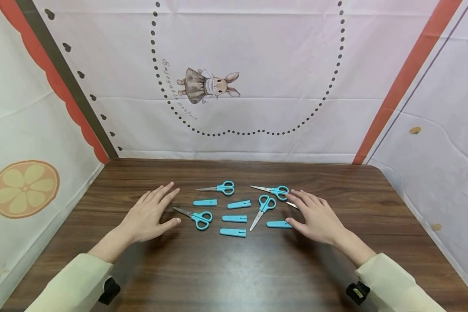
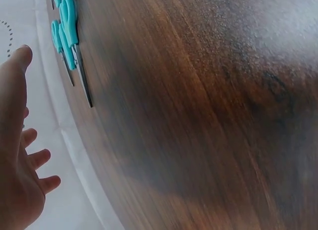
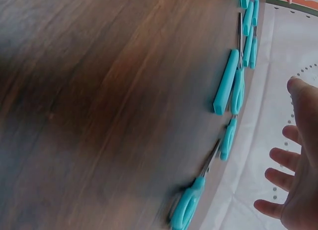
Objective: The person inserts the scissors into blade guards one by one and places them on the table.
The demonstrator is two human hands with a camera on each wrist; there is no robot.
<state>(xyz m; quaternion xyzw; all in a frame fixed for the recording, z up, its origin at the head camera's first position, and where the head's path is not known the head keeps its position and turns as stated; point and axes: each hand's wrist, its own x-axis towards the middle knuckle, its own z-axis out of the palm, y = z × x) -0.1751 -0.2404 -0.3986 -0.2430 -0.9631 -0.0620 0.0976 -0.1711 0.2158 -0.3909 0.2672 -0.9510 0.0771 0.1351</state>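
Observation:
My left hand (image 1: 149,216) is held above the table with its fingers spread, nearest to blue-handled scissors (image 1: 201,220) whose blades point toward it. On the other side my right hand (image 1: 315,219) hovers with fingers extended. It partly covers a pair of scissors, shown whole in the right wrist view as scissors (image 3: 188,204), and the end of a blue blade cover (image 1: 277,224). More scissors lie between the hands: one pair (image 1: 226,188) at the back, another (image 1: 280,192) by the right fingertips, a third (image 1: 266,203) pointing toward me. Several blue covers (image 1: 234,219) lie loose among them.
The dark wooden table (image 1: 218,273) has rounded back corners. A pale printed cloth (image 1: 281,78) with a rabbit figure hangs behind it, and cloth also lines both sides. Black bands (image 1: 110,290) sit at both sleeves.

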